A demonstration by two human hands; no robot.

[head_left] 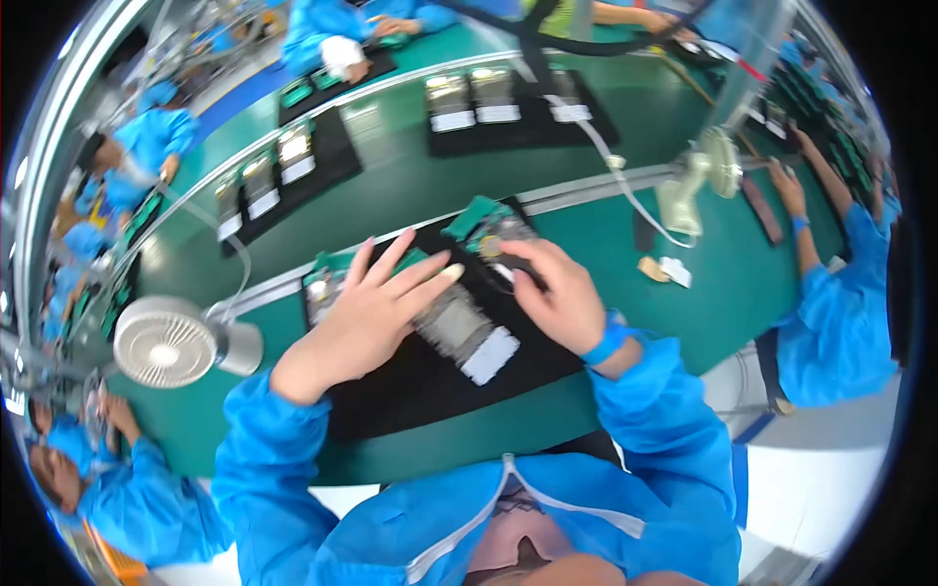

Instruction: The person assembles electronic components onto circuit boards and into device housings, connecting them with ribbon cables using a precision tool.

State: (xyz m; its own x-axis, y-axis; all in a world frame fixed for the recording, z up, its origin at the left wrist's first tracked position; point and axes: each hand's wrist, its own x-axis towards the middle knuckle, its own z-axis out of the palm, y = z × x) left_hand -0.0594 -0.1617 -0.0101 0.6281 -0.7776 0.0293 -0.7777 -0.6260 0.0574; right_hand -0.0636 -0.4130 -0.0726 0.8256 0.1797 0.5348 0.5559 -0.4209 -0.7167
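My left hand (363,317) lies palm down with its fingers spread, over a circuit board (451,327) that has a white label (490,355) at its near end. Part of that board is hidden under the fingers. My right hand (565,301) has its thumb and fingers curled together at a second circuit board (491,230) with a green end piece (473,216). A small dark shape shows at its fingertips, too blurred to name. Left of my left hand, a third board (320,289) is partly covered. All three boards lie on a black mat (410,396).
A white fan (164,344) stands at the left and another (718,164) at the right. A white cable (625,186) crosses the table's far rail. Beyond it, black mats hold several labelled boards (493,95). Small pale pieces (674,272) lie at right. People in blue sit around.
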